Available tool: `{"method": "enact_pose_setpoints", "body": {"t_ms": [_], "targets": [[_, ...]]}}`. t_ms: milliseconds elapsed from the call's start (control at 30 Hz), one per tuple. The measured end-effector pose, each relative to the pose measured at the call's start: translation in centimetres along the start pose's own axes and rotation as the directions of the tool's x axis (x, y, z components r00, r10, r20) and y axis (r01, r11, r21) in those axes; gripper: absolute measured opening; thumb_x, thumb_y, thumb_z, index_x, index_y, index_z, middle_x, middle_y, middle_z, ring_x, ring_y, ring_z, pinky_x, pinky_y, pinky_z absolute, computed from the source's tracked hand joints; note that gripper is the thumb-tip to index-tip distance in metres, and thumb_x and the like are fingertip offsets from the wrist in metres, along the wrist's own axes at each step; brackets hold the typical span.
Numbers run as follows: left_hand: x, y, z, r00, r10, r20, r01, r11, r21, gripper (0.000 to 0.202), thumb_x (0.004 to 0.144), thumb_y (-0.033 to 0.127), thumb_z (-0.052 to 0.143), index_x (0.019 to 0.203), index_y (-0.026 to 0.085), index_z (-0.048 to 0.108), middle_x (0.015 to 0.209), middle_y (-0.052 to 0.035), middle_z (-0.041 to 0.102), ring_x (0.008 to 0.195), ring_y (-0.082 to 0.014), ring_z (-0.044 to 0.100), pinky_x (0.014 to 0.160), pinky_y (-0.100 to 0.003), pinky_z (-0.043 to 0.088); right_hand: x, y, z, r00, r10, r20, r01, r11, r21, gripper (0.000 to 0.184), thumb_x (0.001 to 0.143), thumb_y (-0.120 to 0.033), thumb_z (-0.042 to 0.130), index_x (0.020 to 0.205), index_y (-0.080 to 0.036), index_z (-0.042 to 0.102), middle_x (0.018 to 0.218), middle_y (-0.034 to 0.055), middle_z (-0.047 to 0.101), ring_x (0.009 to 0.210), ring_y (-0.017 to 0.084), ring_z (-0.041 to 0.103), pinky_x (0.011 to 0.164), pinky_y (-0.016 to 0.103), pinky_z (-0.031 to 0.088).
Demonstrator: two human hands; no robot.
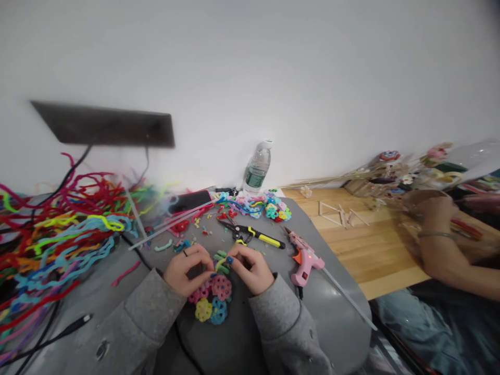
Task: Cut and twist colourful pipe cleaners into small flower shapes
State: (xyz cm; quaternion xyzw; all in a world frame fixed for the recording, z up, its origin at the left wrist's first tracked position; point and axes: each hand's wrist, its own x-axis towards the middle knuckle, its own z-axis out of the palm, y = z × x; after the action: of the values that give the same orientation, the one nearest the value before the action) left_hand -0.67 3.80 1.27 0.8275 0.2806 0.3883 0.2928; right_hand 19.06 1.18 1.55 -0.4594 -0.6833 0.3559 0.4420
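My left hand and my right hand meet over the grey table, thumbs and fingers bent in a pinch. Between the fingertips is a green and yellow pipe-cleaner flower, partly covered by them. Right below, a pink pipe-cleaner flower, a yellow one and a blue one sit side by side in a cluster; whether they are joined to the green one I cannot tell. Yellow-black pliers lie just beyond my hands. To the right rests a pink glue gun with a clear glue stick in its back.
Loose coloured pipe cleaners heap up on the left, with black cables among them. At the back stand a water bottle and finished fuzzy flowers. On the right, a co-worker's arm reaches over a wooden table.
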Motion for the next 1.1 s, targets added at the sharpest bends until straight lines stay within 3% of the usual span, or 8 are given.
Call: {"method": "enact_pose_setpoints", "body": {"t_ms": [133,367,533,800,933,1100], "targets": [[0.0,0.3,0.0,0.999,-0.020,-0.045,0.018,0.999,-0.032,0.009,0.082,0.020,0.056,0.073,0.017,0.058,0.071,-0.0025,0.056,0.067,-0.0139,0.053,0.061,-0.025,0.043,0.0,-0.1,0.1,1.000,0.004,-0.010,-0.004,1.000,0.007,0.024,0.082,-0.034,0.051,0.068,-0.016,0.057,0.053,-0.0039,0.040,0.044,0.008,0.033,0.043,0.021,0.027],[0.1,0.2,-0.1,0.999,-0.035,-0.021,0.033,0.997,-0.075,0.011,0.082,0.022,0.056,0.072,0.017,0.056,0.070,-0.0014,0.055,0.065,-0.0135,0.052,0.061,-0.024,0.041,0.0,0.2,0.2,0.999,0.032,-0.022,-0.031,0.998,0.061,0.016,0.078,-0.031,0.057,0.075,-0.016,0.060,0.053,-0.0051,0.041,0.042,0.006,0.029,0.041,0.021,0.023],[0.4,0.3,-0.2,0.999,-0.018,0.035,0.021,0.997,-0.074,0.010,0.081,0.020,0.056,0.072,0.017,0.054,0.069,-0.0012,0.054,0.065,-0.0141,0.052,0.062,-0.025,0.042,0.1,0.5,0.0,0.998,0.017,-0.054,-0.012,0.996,0.091,0.017,0.078,-0.031,0.058,0.070,-0.016,0.060,0.061,-0.0027,0.045,0.046,0.007,0.033,0.044,0.021,0.027],[0.5,0.6,-0.3,0.980,-0.139,-0.145,0.124,0.987,-0.106,0.014,0.083,0.023,0.053,0.070,0.017,0.053,0.067,-0.0001,0.051,0.063,-0.0138,0.049,0.058,-0.025,0.038,-0.4,-1.0,1.4,0.956,-0.092,-0.280,0.109,0.993,0.047,0.017,0.081,-0.027,0.056,0.068,-0.016,0.057,0.060,-0.0024,0.045,0.052,0.010,0.040,0.050,0.023,0.031],[-0.1,0.1,-0.4,0.962,-0.144,-0.230,0.116,0.985,-0.130,0.012,0.084,0.022,0.053,0.072,0.018,0.052,0.071,-0.0003,0.050,0.066,-0.0145,0.048,0.060,-0.025,0.037,-0.8,-2.6,2.2,0.947,-0.159,-0.278,0.171,0.985,0.022,0.015,0.081,-0.021,0.055,0.067,-0.016,0.055,0.061,-0.0023,0.044,0.055,0.011,0.042,0.052,0.023,0.033],[-0.4,-0.2,-0.6,0.950,-0.113,-0.290,0.071,0.986,-0.150,0.007,0.083,0.019,0.054,0.076,0.019,0.053,0.074,-0.0004,0.050,0.071,-0.0145,0.048,0.063,-0.024,0.038,-0.9,-3.4,2.6,0.962,-0.135,-0.237,0.153,0.986,0.061,0.016,0.082,-0.024,0.054,0.068,-0.017,0.054,0.063,-0.0016,0.047,0.056,0.010,0.043,0.052,0.023,0.035]]}}
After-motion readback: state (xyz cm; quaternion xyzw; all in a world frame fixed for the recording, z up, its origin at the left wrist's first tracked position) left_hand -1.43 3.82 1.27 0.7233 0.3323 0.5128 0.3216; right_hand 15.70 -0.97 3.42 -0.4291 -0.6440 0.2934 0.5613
